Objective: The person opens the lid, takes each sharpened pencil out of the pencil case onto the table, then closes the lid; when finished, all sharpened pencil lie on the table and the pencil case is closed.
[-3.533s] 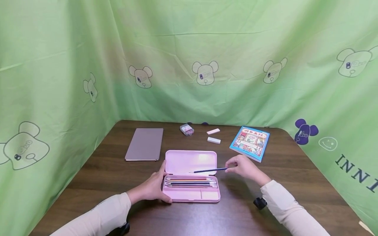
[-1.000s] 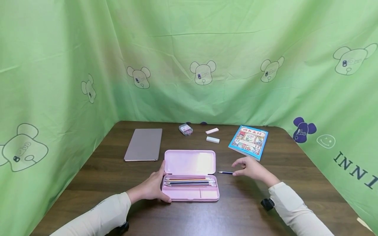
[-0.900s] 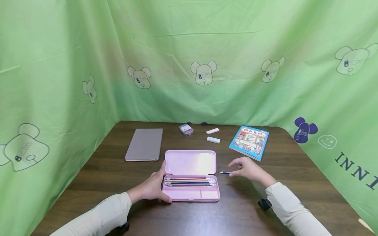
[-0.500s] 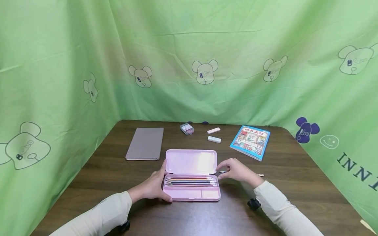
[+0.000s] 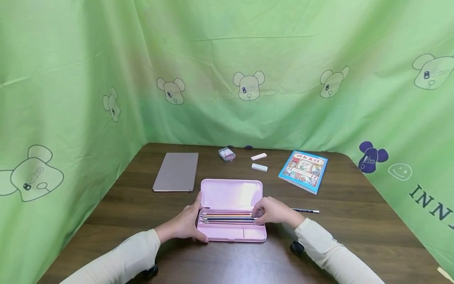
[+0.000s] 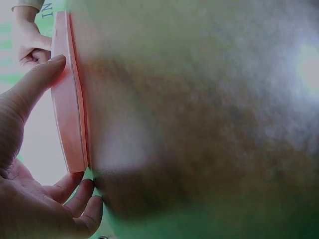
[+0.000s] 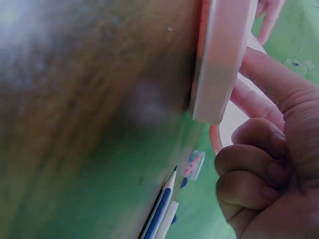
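Note:
My left hand [image 5: 184, 224] grips the left end of a pink pencil case [image 5: 232, 239], thumb at its front edge, fingers round the back. The case lies with its lid [image 5: 230, 193] laid back. Several pencils [image 5: 227, 221] lie side by side in its long compartment. Over their right ends is my right hand [image 5: 274, 211], thumb and index finger reaching in past the case's end; I cannot tell whether they pinch a pencil. In the right wrist view its other fingers [image 7: 244, 159] are curled. On the table behind that hand lies a dark blue pencil [image 5: 306, 210].
A grey notebook [image 5: 176, 172] lies at the back left of the wooden table [image 5: 220, 262]. Two small pale blocks, one pink [image 5: 258, 156] and one white [image 5: 259, 167], lie behind the case near a small clear box [image 5: 227, 154]. A blue-edged book [image 5: 303, 171] is at the back right.
My right hand, which held the dark blue pencil by the lid, has laid it on the table right of the case, let go and moved left to the other pencils. My left hand stays put.

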The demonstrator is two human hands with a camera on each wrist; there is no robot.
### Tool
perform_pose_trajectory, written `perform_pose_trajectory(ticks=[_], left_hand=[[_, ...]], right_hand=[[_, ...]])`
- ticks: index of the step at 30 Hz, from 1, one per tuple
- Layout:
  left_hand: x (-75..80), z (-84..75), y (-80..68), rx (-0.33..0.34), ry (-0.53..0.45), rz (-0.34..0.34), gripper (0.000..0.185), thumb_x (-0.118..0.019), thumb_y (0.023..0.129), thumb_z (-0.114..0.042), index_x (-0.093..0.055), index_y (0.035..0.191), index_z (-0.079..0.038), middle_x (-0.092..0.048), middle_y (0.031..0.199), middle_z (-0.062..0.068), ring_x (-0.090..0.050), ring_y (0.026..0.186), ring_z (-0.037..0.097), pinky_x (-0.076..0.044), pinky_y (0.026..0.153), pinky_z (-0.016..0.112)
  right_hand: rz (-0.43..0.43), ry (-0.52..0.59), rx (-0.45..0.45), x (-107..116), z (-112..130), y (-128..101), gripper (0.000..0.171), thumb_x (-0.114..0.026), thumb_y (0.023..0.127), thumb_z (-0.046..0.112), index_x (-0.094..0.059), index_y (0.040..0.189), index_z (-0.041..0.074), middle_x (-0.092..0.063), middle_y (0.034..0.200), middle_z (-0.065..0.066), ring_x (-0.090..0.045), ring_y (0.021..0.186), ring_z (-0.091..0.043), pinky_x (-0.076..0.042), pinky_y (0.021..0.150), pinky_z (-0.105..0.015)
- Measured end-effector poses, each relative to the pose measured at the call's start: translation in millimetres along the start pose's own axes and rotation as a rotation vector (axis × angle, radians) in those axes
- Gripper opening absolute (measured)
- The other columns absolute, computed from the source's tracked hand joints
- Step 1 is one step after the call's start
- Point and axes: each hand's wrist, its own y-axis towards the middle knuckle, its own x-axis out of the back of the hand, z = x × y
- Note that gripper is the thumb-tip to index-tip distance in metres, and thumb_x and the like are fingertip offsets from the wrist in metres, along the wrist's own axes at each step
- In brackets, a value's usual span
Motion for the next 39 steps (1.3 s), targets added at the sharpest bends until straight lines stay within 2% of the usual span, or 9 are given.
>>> perform_pose_trajectory(ticks=[6, 16, 24, 32, 36, 39], left_hand=[[0.3, 0.6, 1.0, -0.006, 0.009, -0.005, 0.14, -0.088, 0.053, -0.04, 0.009, 0.147, -0.004, -0.049, 0.131, 0.011, -0.037, 0.121, 0.032, -0.032, 0.1, 0.055], [0.4, 1.6, 2.4, -0.003, 0.015, -0.007, 0.141, -0.089, 0.053, -0.041, 0.008, 0.147, -0.004, -0.05, 0.131, 0.011, -0.037, 0.122, 0.032, -0.031, 0.1, 0.055], [0.8, -0.1, 0.9, -0.003, 0.014, -0.008, 0.14, -0.088, 0.053, -0.041, 0.008, 0.147, -0.003, -0.05, 0.129, 0.011, -0.037, 0.122, 0.032, -0.031, 0.1, 0.054], [1.0, -1.1, -0.8, 0.004, 0.001, 0.003, 0.139, -0.088, 0.053, -0.041, 0.008, 0.147, -0.004, -0.049, 0.129, 0.011, -0.038, 0.12, 0.031, -0.032, 0.1, 0.055], [1.3, -0.8, -0.8, 0.003, 0.001, 0.002, 0.14, -0.088, 0.053, -0.041, 0.008, 0.147, -0.004, -0.05, 0.128, 0.01, -0.038, 0.12, 0.031, -0.032, 0.1, 0.055], [1.6, -0.8, -1.0, -0.003, 0.008, -0.002, 0.14, -0.088, 0.053, -0.041, 0.008, 0.147, -0.004, -0.051, 0.127, 0.01, -0.038, 0.119, 0.031, -0.032, 0.1, 0.055]], right_hand=[[0.013, -0.025, -0.007, -0.8, 0.1, 1.8, 0.01, -0.077, 0.073, 0.019, -0.071, 0.079, 0.013, -0.056, 0.062, 0.011, -0.044, 0.056, -0.001, -0.039, 0.052, -0.02], [0.037, -0.016, 0.033, 0.2, 2.1, 3.2, 0.009, -0.075, 0.074, 0.016, -0.069, 0.076, 0.011, -0.053, 0.059, 0.01, -0.042, 0.053, 0.001, -0.038, 0.05, -0.019], [0.015, -0.029, 0.044, -2.9, 1.1, 2.7, 0.009, -0.074, 0.075, 0.02, -0.069, 0.076, 0.012, -0.057, 0.062, 0.011, -0.045, 0.054, 0.001, -0.041, 0.051, -0.018], [0.008, -0.047, 0.048, -7.6, -1.4, 4.2, 0.012, -0.074, 0.075, 0.018, -0.063, 0.068, 0.017, -0.05, 0.058, 0.014, -0.042, 0.053, 0.002, -0.036, 0.049, -0.017], [-0.004, -0.032, 0.054, -5.7, -0.3, 2.4, 0.011, -0.072, 0.077, 0.018, -0.063, 0.071, 0.016, -0.05, 0.058, 0.012, -0.041, 0.053, 0.001, -0.035, 0.049, -0.018], [-0.025, -0.024, 0.048, -2.1, 0.8, -0.8, 0.007, -0.069, 0.081, 0.018, -0.063, 0.077, 0.016, -0.054, 0.064, 0.011, -0.043, 0.056, -0.001, -0.038, 0.053, -0.019]])
